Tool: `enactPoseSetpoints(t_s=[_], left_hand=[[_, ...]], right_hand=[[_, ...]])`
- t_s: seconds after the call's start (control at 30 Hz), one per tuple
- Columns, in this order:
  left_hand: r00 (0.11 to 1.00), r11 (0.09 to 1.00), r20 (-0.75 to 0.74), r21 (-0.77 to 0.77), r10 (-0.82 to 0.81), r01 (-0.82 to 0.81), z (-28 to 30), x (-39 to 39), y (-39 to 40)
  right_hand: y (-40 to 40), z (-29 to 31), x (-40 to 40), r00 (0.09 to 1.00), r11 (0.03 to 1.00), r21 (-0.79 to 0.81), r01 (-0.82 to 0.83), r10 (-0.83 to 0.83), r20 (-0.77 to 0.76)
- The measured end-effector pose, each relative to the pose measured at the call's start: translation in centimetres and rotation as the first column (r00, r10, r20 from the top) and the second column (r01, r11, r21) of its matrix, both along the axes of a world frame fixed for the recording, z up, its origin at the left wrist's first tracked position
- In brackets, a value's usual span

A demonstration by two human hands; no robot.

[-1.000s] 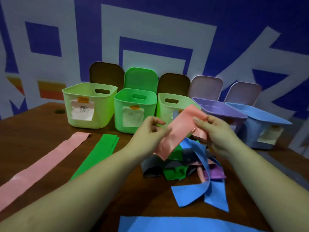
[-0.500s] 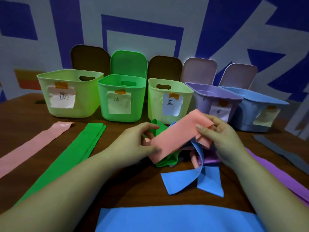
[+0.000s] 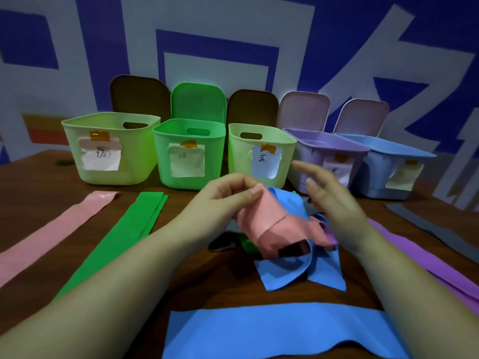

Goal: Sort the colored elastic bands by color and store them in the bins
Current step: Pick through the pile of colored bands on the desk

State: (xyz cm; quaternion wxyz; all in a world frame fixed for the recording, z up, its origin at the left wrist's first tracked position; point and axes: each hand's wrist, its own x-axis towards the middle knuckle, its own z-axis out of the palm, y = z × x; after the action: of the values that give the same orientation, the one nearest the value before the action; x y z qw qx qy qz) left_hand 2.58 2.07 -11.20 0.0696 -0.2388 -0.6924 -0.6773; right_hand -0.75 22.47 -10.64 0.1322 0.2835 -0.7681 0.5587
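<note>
Two hands work mid-frame: left hand (image 3: 223,200) grip pinches the folded pink elastic band (image 3: 269,226), apparently to free it; right hand (image 3: 334,200) fingers apart, holding nothing.

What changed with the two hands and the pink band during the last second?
The right hand let go of the pink band and now hovers open above the pile. The left hand still pinches the band, which has sagged onto the blue band. The bins did not move.
</note>
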Motion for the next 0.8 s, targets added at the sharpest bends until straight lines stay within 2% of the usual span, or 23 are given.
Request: enactPoseSetpoints(t_s=[0.07, 0.13, 0.2, 0.27, 0.33, 0.37, 0.47, 0.5, 0.6, 0.7, 0.8], left_hand=[[0.999, 0.998, 0.017, 0.035, -0.044, 0.043, 0.2, 0.3, 0.0], [0.997, 0.992, 0.035, 0.108, -0.074, 0.07, 0.7, 0.5, -0.2], [0.994, 0.981, 0.074, 0.181, -0.085, 0.07, 1.0, 0.5, -0.6], [0.985, 0.963, 0.126, 0.258, -0.116, 0.081, 1.2, 0.4, -1.1], [0.976, 0.949, 0.164, 0.303, -0.142, 0.087, 1.4, 0.3, -1.6], [0.972, 0.948, 0.182, 0.308, -0.145, 0.084, 1.5, 0.3, -1.8], [0.977, 0.957, 0.175, 0.283, -0.121, 0.068, 1.7, 0.0, -2.3], [0.982, 0.967, 0.157, 0.247, -0.105, 0.064, 1.7, -0.2, -2.4], [0.989, 0.992, 0.123, 0.112, -0.08, 0.066, 1.2, -0.3, -2.6], [0.991, 0.995, 0.094, -0.006, -0.098, 0.099, 0.6, -0.3, -2.9], [0.982, 0.988, 0.111, 0.021, -0.151, 0.15, 0.4, -0.5, -3.2]], right_hand=[[-1.5, 0.6, 0.6, 0.987, 0.983, 0.107, -0.149, 0.141, 0.078], [-2.8, 1.4, 0.8, 0.97, 0.961, 0.171, -0.218, 0.196, 0.141], [-3.6, 2.5, 0.9, 0.958, 0.956, 0.178, -0.234, 0.196, 0.209], [-3.9, 3.7, 1.1, 0.946, 0.971, 0.108, -0.211, 0.175, 0.274], [-3.6, 5.1, 1.5, 0.945, 0.978, 0.069, -0.195, 0.168, 0.282], [-3.4, 5.8, 1.7, 0.947, 0.975, 0.106, -0.193, 0.157, 0.28], [-3.3, 8.1, 2.6, 0.976, 0.923, 0.365, -0.12, 0.043, 0.213], [-3.3, 8.9, 2.9, 0.983, 0.912, 0.4, -0.093, 0.021, 0.181], [-3.8, 12.0, 3.8, 0.992, 0.916, 0.393, -0.082, 0.035, 0.124], [-3.6, 14.4, 4.3, 0.975, 0.936, 0.323, -0.139, 0.072, 0.212], [-2.7, 15.2, 4.5, 0.955, 0.958, 0.248, -0.143, 0.068, 0.288]])
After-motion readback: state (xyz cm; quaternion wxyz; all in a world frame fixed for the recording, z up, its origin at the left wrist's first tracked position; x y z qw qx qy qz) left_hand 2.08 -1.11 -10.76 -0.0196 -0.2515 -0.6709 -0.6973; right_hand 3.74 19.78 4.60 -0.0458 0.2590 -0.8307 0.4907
